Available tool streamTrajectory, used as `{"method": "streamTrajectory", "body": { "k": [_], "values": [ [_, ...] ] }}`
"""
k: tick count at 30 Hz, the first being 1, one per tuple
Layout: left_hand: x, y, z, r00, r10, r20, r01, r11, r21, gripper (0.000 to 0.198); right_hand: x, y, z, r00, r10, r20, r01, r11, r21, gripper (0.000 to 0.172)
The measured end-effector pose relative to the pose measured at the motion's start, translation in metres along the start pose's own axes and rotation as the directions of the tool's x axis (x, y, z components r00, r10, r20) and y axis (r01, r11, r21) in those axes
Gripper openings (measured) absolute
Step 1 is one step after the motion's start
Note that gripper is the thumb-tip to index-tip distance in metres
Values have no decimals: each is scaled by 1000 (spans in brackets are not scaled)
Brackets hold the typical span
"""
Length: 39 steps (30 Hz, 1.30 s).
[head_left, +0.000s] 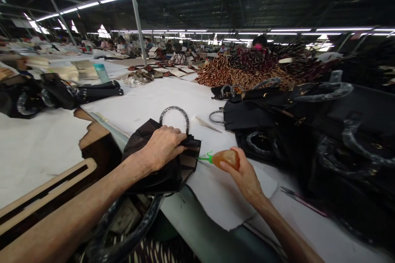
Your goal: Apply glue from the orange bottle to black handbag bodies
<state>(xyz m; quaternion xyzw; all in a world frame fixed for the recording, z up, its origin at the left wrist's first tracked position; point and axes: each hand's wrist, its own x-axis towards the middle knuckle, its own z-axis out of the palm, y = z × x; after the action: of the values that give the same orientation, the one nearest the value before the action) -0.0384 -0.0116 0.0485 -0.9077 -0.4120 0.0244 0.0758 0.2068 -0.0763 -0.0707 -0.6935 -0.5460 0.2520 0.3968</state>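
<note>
A black handbag (pixel 137 137) lies on its side in front of me, one plastic-wrapped handle (pixel 175 109) standing up at its far side. My left hand (pixel 166 146) grips the bag near its opening, fingers curled over the edge. In my right hand (pixel 245 172) is a squeeze bottle (pixel 226 159) of amber liquid, probably glue, with a green nozzle. The nozzle points left, its tip at the bag's right edge; whether it touches is too fine to tell. Another wrapped handle (pixel 148 218) hangs below the bag, near my lap.
Black handbags with wrapped handles are piled on the right (pixel 253 115). Pliers or tweezers (pixel 304 201) lie beside them. More black bags (pixel 58 92) and a teal-capped bottle (pixel 101 73) stand at left. Behind are stacked brown pieces (pixel 216 70) and a person (pixel 257 55).
</note>
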Motion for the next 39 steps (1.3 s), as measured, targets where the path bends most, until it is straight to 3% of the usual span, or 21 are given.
{"method": "streamTrajectory", "body": {
  "k": [9, 17, 33, 39],
  "values": [
    [-20, 5, 16, 998, -18, -54, 14, 997, -75, 14, -3, -1, -4, 999, -10, 39, 10, 1000, 5, 53],
    [-34, 15, 19, 999, -19, -36, 15, 993, -116, 13, -11, -3, -9, 998, -22, 64, 20, 999, 25, 47],
    [-52, 26, 33, 988, -47, -149, 19, 983, -182, 21, -16, -1, -12, 998, -20, 58, 15, 995, 94, 51],
    [-53, 27, 40, 977, -39, -208, 1, 983, -181, 22, -17, -4, -13, 995, -20, 97, 11, 996, 91, 45]
  ]
}}
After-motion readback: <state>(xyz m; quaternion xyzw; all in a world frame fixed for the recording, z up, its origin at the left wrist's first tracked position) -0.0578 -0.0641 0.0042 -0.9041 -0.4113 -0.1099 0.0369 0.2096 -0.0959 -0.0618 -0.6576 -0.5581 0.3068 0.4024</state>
